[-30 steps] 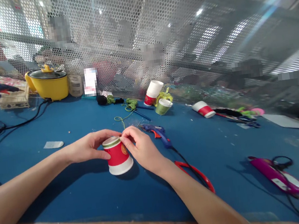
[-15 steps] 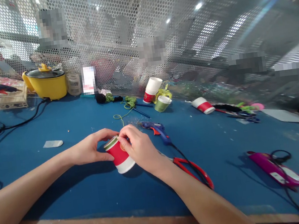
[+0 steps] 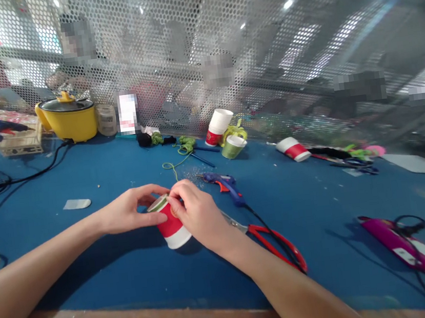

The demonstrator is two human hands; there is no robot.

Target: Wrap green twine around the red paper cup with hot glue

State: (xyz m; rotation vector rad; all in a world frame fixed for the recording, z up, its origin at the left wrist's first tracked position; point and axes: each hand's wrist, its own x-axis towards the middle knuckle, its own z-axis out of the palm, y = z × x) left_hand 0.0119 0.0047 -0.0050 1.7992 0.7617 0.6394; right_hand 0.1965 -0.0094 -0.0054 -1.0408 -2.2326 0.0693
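A red and white paper cup (image 3: 174, 229) stands tilted on the blue table, with green yarn (image 3: 159, 203) around its upper end. My left hand (image 3: 135, 208) grips the cup from the left, its thumb on the red band and its fingers behind the rim. At the cup's upper right, the fingertips of my right hand (image 3: 195, 207) pinch together near the yarn; the strand between them is too small to see. A green strand (image 3: 176, 172) runs from behind my right fingers to a green yarn bundle (image 3: 186, 144).
Right of my hands lie a blue glue gun (image 3: 228, 183) and red-handled scissors (image 3: 277, 246). Cups (image 3: 219, 126), a green-wrapped cup (image 3: 233, 147) and a yellow pot (image 3: 68, 120) stand at the back. A purple packet (image 3: 405, 243) lies at right.
My left thumb has moved further onto the cup's red band. My right hand remains pinched at the rim. The view has shifted slightly, moving the table objects to the right in the picture.
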